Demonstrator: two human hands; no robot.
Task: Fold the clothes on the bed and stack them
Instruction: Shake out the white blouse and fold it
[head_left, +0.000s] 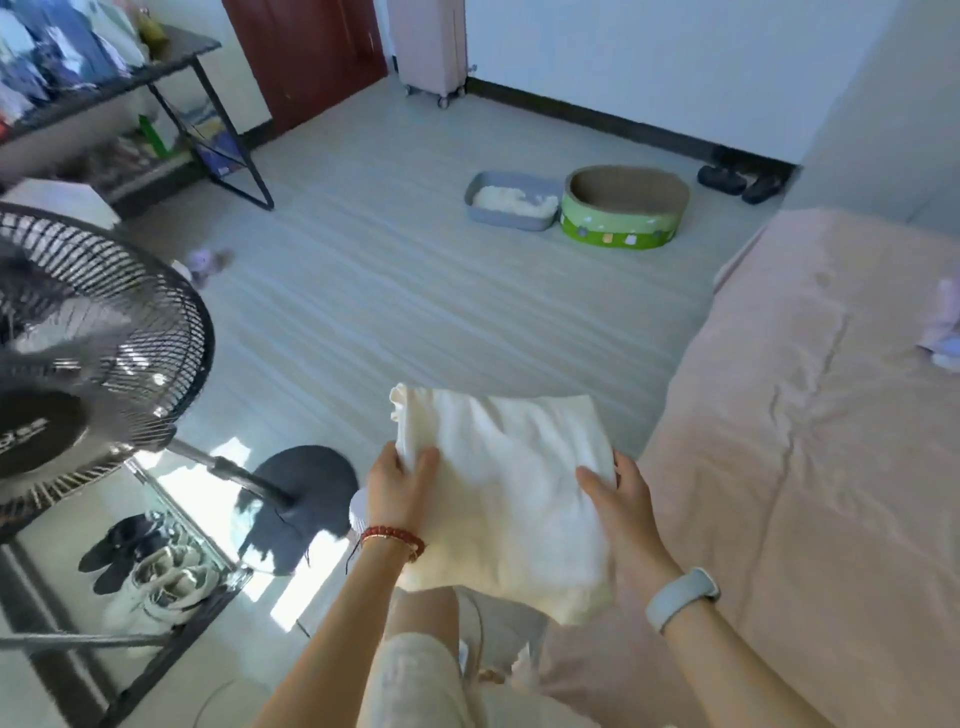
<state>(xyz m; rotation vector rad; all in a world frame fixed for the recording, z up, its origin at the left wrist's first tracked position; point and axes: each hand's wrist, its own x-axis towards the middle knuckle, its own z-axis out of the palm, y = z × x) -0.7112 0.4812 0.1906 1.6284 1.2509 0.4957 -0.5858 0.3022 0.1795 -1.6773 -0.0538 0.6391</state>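
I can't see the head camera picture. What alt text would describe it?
Two hands, left hand and right hand, hold a folded white garment in the air beside a pink bed. A black fan stands at left, with pet trays on the floor beyond.

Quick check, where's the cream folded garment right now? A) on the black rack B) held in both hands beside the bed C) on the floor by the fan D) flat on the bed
B: the left hand and right hand grip the folded cream garment by its sides, over the floor beside the pink bed.
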